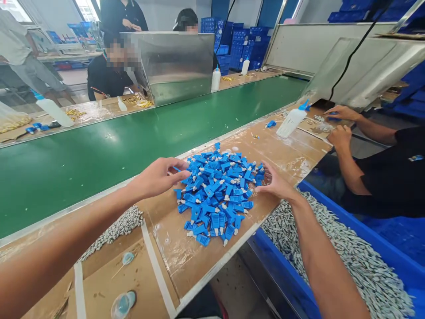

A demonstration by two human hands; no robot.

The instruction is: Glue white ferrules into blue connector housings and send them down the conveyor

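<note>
blue white-tipped plastic clips (215, 220) were kinda heaped between the brown cardboard-topped bench (168, 237) edges, loosely flanked by bare left hand (161, 175) and right hand (279, 184), both held open

No text, number, brand or sign is legible. Black shirt (395, 177), worker at right: bears a small pale-and-blue emblem (415, 157); lettering unresolved. Stacked blue crates (257, 46), background: carry small white patches, too small to read.
</note>
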